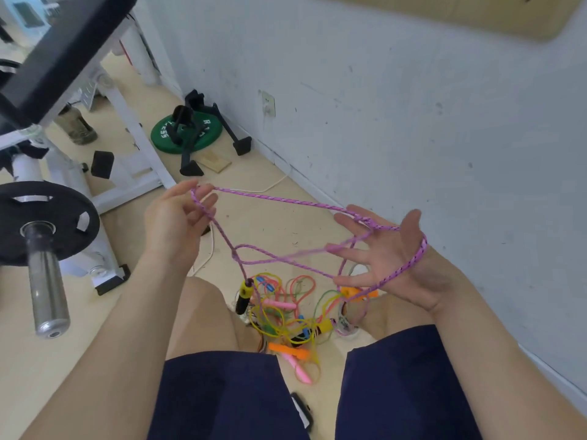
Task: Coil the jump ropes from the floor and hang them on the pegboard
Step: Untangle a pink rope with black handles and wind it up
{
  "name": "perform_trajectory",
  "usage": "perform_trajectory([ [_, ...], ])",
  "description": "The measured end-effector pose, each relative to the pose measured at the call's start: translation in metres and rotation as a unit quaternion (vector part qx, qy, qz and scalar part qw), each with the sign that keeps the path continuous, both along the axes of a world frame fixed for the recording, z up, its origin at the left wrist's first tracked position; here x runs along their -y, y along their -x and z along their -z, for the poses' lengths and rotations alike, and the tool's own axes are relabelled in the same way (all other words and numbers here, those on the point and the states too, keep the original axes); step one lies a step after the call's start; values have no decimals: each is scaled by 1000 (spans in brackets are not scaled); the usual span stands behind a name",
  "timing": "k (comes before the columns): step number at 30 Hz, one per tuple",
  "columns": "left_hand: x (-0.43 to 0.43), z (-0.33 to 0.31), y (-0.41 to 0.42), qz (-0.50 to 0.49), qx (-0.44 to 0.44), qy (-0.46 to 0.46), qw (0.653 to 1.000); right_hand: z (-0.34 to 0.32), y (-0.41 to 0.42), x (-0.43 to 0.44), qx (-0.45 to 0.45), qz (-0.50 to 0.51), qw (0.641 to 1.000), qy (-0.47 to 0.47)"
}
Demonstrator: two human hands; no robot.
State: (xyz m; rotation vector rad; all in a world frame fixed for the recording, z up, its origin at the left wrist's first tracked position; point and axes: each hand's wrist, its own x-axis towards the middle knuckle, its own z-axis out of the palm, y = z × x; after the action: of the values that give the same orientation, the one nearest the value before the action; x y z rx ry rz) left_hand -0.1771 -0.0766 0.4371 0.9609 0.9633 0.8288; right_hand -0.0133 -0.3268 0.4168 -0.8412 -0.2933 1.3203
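Note:
A purple braided jump rope stretches between my two hands above the floor. My left hand pinches the rope at its fingertips. My right hand is spread flat, palm up, with rope loops wound around the palm and wrist. One yellow-and-black handle of this rope dangles below my left hand. On the floor between my knees lies a tangle of other jump ropes in yellow, pink, orange, green and blue. A corner of the wooden pegboard shows at the top right on the wall.
A white weight bench frame and a barbell with a black plate stand to my left. A green weight plate with black push-up bars lies by the wall. A white cable runs along the floor. A phone lies by my knee.

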Motion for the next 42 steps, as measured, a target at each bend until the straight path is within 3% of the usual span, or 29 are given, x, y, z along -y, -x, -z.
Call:
perform_trajectory([
  [2, -5, 6, 6, 16, 12, 13, 1000, -5, -1, -2, 70, -10, 997, 10],
  [4, -11, 15, 7, 59, -136, -88, 985, -11, -5, -6, 161, 13, 986, 38],
  [6, -10, 17, 5, 131, -284, -223, 923, -18, -5, -11, 170, 39, 983, 50],
  [9, -1, 8, 3, 314, -347, -280, 839, -31, -3, -18, 175, 65, 980, 71],
  [11, -1, 10, 4, 415, -423, -325, 737, -33, -11, -20, 193, 117, 969, 99],
  [12, -3, 15, 6, 403, -458, -362, 705, -33, -16, -18, 184, 148, 966, 106],
  [13, -8, 20, 7, 346, -479, -383, 710, -33, -22, -16, 167, 174, 964, 111],
  [15, -25, 31, 13, 161, -434, -308, 831, -34, -29, -11, 152, 189, 962, 124],
  [16, -31, 36, 17, 102, -400, -245, 877, -35, -28, -10, 159, 178, 962, 134],
  [17, -36, 41, 19, 100, -375, -189, 902, -35, -24, -9, 172, 163, 961, 140],
  [19, -28, 45, 15, 238, -385, -168, 876, -38, -14, -14, 209, 122, 960, 141],
  [21, 2, 42, 2, 366, -357, -230, 828, -42, -3, -24, 228, 83, 960, 141],
  [24, 61, 37, -15, 293, -186, -357, 867, -50, 8, -41, 202, 69, 968, 132],
  [26, 96, 43, -23, 331, -127, -337, 872, -56, 14, -50, 162, 74, 978, 105],
  [27, 107, 51, -28, 386, -141, -306, 859, -60, 17, -54, 142, 68, 984, 88],
  [29, 121, 76, -35, 488, -233, -292, 789, -68, 23, -61, 133, 52, 988, 61],
  [30, 122, 89, -39, 501, -276, -314, 758, -72, 23, -63, 144, 49, 987, 55],
  [31, 120, 96, -40, 488, -303, -328, 751, -75, 22, -64, 159, 52, 985, 52],
  [34, 110, 105, -38, 441, -288, -278, 803, -73, 9, -60, 210, 72, 974, 54],
  [38, 99, 79, -30, 338, -123, -102, 927, -50, -9, -44, 333, 71, 931, 135],
  [40, 92, 62, -29, 307, -29, -31, 951, -28, -7, -37, 356, 59, 915, 182],
  [42, 89, 46, -32, 297, 23, 8, 955, -4, 0, -31, 327, 25, 923, 202],
])
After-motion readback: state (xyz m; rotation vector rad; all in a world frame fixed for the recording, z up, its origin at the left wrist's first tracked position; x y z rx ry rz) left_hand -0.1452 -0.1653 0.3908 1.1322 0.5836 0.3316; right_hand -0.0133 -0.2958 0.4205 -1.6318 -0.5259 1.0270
